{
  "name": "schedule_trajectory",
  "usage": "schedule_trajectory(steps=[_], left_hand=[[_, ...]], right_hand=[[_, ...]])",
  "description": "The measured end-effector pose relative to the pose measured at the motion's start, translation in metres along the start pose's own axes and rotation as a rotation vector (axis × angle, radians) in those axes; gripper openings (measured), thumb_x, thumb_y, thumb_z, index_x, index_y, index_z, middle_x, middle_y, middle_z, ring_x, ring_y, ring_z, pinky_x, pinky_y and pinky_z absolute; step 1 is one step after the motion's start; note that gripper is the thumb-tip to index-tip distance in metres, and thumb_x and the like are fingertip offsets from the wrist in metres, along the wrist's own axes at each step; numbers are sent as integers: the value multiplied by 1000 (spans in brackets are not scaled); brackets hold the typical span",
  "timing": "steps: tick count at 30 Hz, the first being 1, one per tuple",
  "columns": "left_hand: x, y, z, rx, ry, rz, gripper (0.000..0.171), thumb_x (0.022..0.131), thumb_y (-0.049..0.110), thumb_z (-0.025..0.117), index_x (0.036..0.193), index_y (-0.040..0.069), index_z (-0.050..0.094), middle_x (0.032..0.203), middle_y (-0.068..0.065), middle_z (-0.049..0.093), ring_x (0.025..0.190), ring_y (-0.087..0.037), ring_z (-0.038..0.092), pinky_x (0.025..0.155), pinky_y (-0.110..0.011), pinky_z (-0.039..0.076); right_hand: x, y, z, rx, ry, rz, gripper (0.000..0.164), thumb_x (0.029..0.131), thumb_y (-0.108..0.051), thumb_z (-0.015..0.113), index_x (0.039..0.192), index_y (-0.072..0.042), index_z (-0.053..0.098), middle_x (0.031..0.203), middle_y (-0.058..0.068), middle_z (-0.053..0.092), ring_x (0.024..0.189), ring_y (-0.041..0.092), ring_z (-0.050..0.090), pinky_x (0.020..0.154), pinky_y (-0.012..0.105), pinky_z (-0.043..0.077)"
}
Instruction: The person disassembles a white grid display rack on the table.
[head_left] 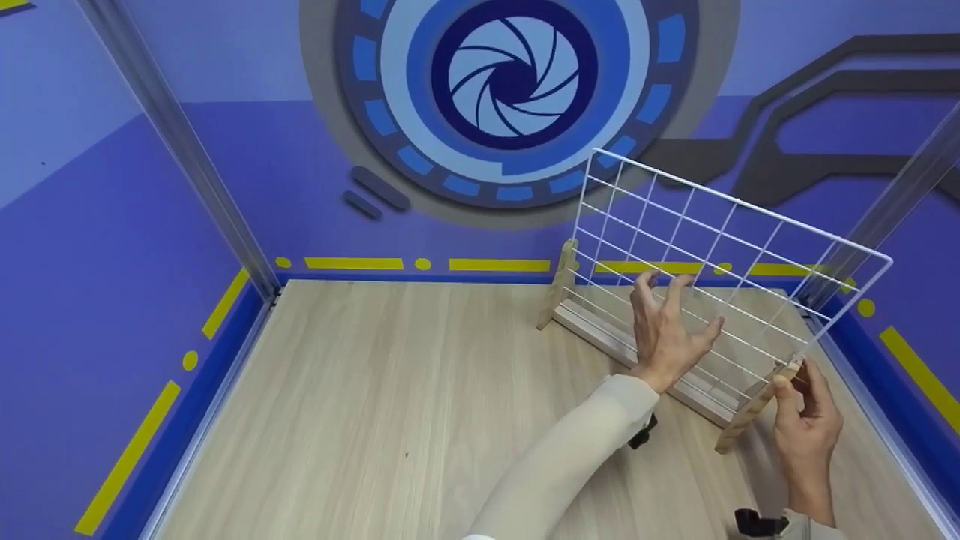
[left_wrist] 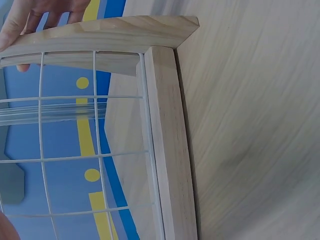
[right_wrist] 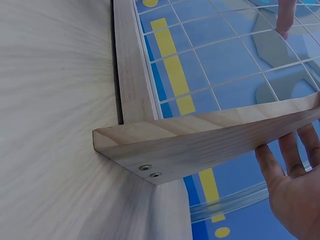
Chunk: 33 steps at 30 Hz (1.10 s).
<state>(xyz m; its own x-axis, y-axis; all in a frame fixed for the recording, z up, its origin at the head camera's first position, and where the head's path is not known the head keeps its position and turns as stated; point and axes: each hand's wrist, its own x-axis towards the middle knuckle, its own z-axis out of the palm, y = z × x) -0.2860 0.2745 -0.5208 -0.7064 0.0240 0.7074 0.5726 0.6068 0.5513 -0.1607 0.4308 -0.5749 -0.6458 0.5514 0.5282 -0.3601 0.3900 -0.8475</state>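
A white wire grid rack (head_left: 739,202) stands at a slant on the table, its wire panel upright in a wooden base with a wooden side piece (right_wrist: 210,135) at each end. My right hand (head_left: 810,420) pinches the upper part of the near side piece, thumb on one side and fingers on the other. Two metal screw heads show low on that piece in the right wrist view. My left hand (head_left: 667,330) is spread with bent fingers in front of the wire panel. Whether its fingertips touch the wires, I cannot tell.
The wood-grain table (head_left: 360,405) extends to the left of the rack. Blue printed walls (head_left: 420,232) close off the back and sides, with metal posts (head_left: 180,150) at the corners. Dark devices (head_left: 757,523) are strapped at both wrists.
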Motion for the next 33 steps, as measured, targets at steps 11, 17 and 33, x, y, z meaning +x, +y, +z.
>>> schedule_trajectory(steps=[11, 17, 33], left_hand=[[2, -1, -3, 8, 1, 21, 68, 74, 53, 94, 129, 26, 64, 144, -9, 41, 132, -18, 48, 95, -13, 47], [4, -2, -4, -17, 16, 29, 69, 73, 50, 95, 129, 24, 65, 143, -10, 42, 132, -19, 48, 93, -11, 46], [19, 7, -9, -38, 13, 29, 69, 73, 50, 95, 132, 25, 67, 142, -13, 45, 131, -20, 50, 93, -11, 46]], right_hand=[[-1, 2, -1, 80, 9, -41, 52, 97, 18, 59, 148, 9, 56, 120, -9, 69, 110, 8, 61, 93, 10, 50], [0, 1, -1, 81, -5, -32, 52, 98, 17, 58, 149, 11, 53, 121, -8, 69, 112, 8, 61, 94, 10, 50], [2, 1, 0, 97, -11, -68, 52, 98, 19, 57, 149, 9, 55, 122, -7, 72, 110, 7, 63, 96, 12, 49]])
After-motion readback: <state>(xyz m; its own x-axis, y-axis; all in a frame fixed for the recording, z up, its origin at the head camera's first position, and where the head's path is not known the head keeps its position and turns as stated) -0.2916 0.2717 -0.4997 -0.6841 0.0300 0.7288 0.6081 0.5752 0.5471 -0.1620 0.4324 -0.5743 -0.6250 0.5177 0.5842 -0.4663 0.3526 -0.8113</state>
